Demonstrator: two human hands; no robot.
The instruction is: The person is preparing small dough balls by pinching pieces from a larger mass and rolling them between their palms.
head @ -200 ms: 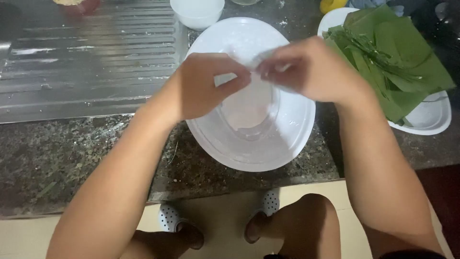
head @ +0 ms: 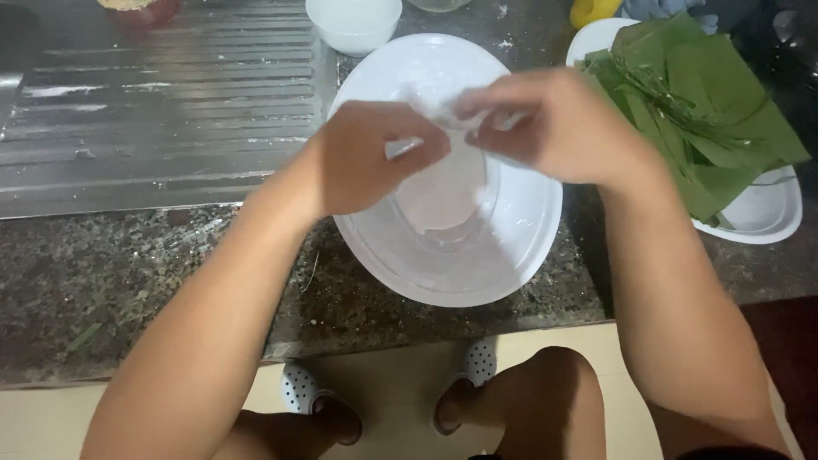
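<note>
1. A dark speckled stone table [head: 170, 281] runs across the view, with a ribbed metal draining board [head: 162, 94] at its far left and pale floor below its near edge.
2. A wide white bowl [head: 520, 247] sits mid-table, its near rim close to the near edge.
3. Both hands hover over the bowl's far half: the left hand [head: 366, 158] and the right hand [head: 554, 128] each pinch one end of a thin translucent sheet [head: 443, 183], fingers closed on it.
4. The sheet hangs between the hands and droops into the bowl; its top edge runs left to right.
5. A white plate [head: 767, 217] of stacked green leaves [head: 699, 111] lies at the right edge, nearer the right hand.
6. A small white cup [head: 354, 21] stands at the far edge, behind the bowl.
</note>
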